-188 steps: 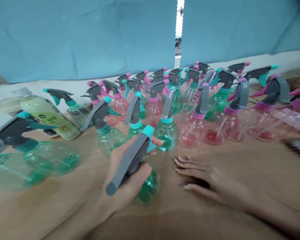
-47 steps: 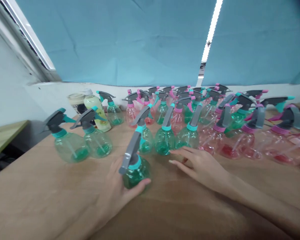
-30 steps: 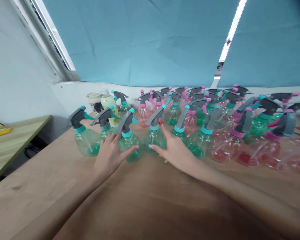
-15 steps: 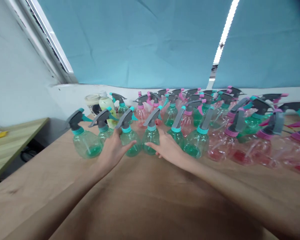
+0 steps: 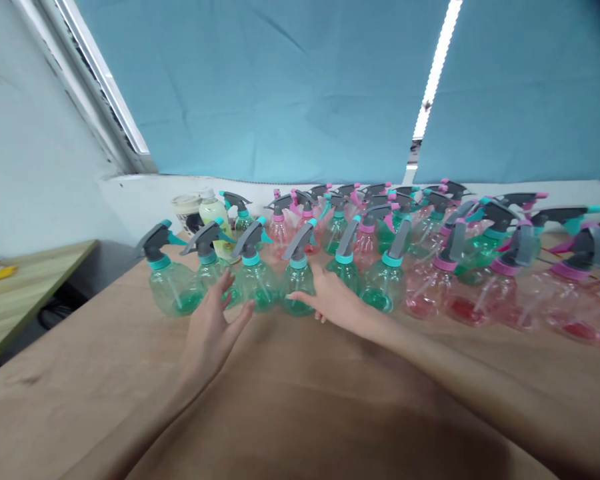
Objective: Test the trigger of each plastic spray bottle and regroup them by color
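Observation:
Several green spray bottles with grey triggers stand in a front row on a brown table [image 5: 290, 400]. My left hand [image 5: 211, 327] is open, fingers spread, just in front of one green bottle [image 5: 253, 280] and no longer holding it. My right hand [image 5: 333, 300] lies open with its fingers against the base of the neighbouring green bottle [image 5: 297, 283], between it and another green bottle [image 5: 344, 267]. Neither hand grips anything.
Several pink spray bottles [image 5: 440, 287] crowd the right and back of the table. A yellow-liquid bottle [image 5: 214, 213] and a jar [image 5: 185, 208] stand at the back left. Blue curtains [image 5: 280, 87] hang behind. A lower wooden table [image 5: 25, 280] sits to the left.
My left hand pushed the green bottle into the front row, then let go and drew back slightly. My right hand slid forward to the neighbouring bottle's base.

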### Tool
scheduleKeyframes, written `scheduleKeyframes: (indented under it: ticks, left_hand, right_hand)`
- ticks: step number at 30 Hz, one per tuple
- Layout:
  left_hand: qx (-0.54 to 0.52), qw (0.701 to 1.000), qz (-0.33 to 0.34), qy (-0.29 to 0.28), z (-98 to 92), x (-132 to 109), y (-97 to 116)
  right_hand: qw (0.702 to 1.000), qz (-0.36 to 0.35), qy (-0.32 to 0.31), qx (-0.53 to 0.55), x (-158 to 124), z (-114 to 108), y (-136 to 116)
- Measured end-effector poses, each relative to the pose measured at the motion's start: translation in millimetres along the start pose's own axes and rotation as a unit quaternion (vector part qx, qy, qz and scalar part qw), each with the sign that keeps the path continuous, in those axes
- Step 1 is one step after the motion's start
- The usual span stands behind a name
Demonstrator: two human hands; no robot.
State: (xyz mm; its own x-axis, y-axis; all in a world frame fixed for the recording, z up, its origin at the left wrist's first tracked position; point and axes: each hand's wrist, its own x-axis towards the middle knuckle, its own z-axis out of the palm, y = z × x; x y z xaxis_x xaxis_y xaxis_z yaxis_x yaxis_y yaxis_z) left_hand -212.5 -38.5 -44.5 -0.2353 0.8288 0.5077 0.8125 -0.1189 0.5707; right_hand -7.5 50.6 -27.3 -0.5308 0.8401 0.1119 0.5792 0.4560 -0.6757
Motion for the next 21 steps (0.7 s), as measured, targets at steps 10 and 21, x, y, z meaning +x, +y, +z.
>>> scheduleKeyframes:
  ticks: [10,21]
  left_hand:
    - [-0.127,0.982,-0.053,-0.132,6.9,-44,34]
    - [-0.152,0.969,0.068,-0.181,39.4,-33,101]
  right_hand:
    - [0.995,-0.065,0.047,-0.053,-56,1,13]
    - [0.995,-0.087,0.024,0.039,-118,-11,24]
